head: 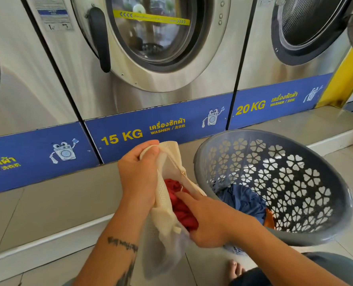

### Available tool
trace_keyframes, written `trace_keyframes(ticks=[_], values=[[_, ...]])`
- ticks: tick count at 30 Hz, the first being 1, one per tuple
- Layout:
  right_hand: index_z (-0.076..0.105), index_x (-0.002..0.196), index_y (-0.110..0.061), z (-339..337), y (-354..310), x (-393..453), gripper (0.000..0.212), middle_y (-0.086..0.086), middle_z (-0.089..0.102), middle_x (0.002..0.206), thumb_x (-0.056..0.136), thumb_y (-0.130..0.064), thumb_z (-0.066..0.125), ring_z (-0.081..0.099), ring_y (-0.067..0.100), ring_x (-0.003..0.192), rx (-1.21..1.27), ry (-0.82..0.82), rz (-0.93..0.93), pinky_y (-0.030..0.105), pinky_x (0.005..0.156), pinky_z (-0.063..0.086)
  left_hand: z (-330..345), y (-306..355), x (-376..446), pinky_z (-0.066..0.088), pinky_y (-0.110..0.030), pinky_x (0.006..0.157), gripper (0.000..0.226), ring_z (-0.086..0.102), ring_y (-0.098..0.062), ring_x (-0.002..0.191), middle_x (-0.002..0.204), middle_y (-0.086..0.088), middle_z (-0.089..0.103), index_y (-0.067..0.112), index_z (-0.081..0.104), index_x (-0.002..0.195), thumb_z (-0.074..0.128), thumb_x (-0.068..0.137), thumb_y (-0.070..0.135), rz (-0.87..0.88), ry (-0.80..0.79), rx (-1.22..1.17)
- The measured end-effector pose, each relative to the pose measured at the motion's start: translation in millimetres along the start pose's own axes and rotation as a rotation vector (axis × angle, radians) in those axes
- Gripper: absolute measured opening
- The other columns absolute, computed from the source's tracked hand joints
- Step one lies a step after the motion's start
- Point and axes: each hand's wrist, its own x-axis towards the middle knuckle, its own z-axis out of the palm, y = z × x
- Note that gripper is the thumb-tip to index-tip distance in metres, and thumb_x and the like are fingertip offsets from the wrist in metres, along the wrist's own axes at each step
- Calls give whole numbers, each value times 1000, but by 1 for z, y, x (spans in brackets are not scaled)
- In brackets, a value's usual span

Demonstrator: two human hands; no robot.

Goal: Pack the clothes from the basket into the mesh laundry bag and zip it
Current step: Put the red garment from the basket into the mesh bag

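Now, my view from the head camera, line by line:

Left hand: my left hand (138, 172) is closed on the upper rim of the mesh laundry bag (167, 205), holding its mouth up and open.

Right hand: my right hand (210, 219) is inside the mouth, fingers curled onto the red garment (181, 205) and pressing it down; I judge it a push more than a firm grip.

Bag: cream mesh, limp, its long axis running from the raised rim down toward me; the zip (176, 164) lies open along the right edge.

Basket: the grey basket (334, 182) stands just right of the bag, tilted toward me.

Remaining clothes: a blue garment (241, 201) and an orange piece (269, 219) lie at the basket bottom, right of my right hand, the nearer one.

Backdrop: washing machines (150, 96), marked 15 KG and 20 KG.
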Motion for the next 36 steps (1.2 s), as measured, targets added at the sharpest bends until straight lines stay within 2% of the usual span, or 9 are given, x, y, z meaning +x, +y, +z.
trace_keyframes(ticks=[3, 6, 10, 13, 17, 20, 26, 31, 36], values=[[0, 154, -40, 9, -4, 9, 94, 1, 26, 160, 81, -41, 60, 53, 35, 125, -107, 54, 6, 43, 94, 48, -6, 0, 2, 50, -22, 74, 17, 65, -4, 83, 90, 12, 72, 27, 76, 91, 65, 86, 16, -6, 19, -9], [23, 149, -39, 12, -7, 18, 75, 1, 46, 146, 84, -39, 60, 62, 37, 109, -81, 216, 42, 42, 85, 52, -11, 1, 3, 51, -25, 75, 16, 64, -5, 84, 89, 13, 71, 26, 77, 92, 64, 87, 17, 11, 5, 35], [62, 117, -25, 10, -9, 29, 41, -8, 68, 87, 76, -23, 55, 65, 18, 77, 413, 483, 89, 35, 71, 55, -16, -1, 7, 50, -26, 72, 16, 63, -5, 84, 88, 13, 71, 27, 76, 89, 63, 87, 19, 44, -5, 93], [66, 97, -26, 17, -16, 43, 24, -8, 71, 84, 81, -12, 55, 66, 11, 74, 660, 613, 131, 40, 74, 59, -12, -7, 6, 50, -23, 71, 17, 64, -4, 83, 88, 13, 72, 26, 77, 89, 63, 87, 18, 84, -37, 165], [68, 108, -30, 37, -19, 56, 38, -14, 68, 110, 83, -5, 58, 64, 7, 103, 575, 430, -100, 28, 89, 55, -5, -13, 2, 45, -16, 66, 18, 64, -5, 85, 89, 15, 72, 27, 77, 87, 62, 87, 17, 121, -60, 218], [64, 118, -26, 70, 6, 73, 35, -15, 56, 134, 86, -20, 50, 53, 15, 125, 327, 192, -92, 38, 104, 47, -8, -14, 3, 43, -14, 63, 19, 64, -5, 85, 90, 15, 71, 27, 76, 89, 61, 88, 16, 129, -49, 215], [61, 103, -19, 48, 4, 66, 24, 5, 61, 124, 84, -18, 47, 54, 26, 112, 235, 4, 8, 36, 96, 46, -10, -16, 7, 38, -1, 61, 31, 59, 1, 85, 91, 18, 69, 29, 74, 85, 53, 88, 7, 238, -129, 349], [61, 106, -20, 32, 6, 50, 37, 3, 52, 130, 75, -28, 43, 52, 28, 118, 140, -3, 24, 41, 96, 46, -16, -26, 16, 40, -24, 71, 42, 54, -14, 85, 87, 7, 60, 26, 70, 79, 41, 90, -1, 371, -243, 612], [62, 97, -21, -2, -6, 25, 28, -1, 61, 107, 79, -35, 45, 57, 21, 92, 172, -10, 9, 31, 74, 44, -15, -31, 16, 37, -21, 63, 42, 52, -13, 73, 72, 9, 52, 20, 65, 63, 40, 86, -6, 390, -283, 714]])
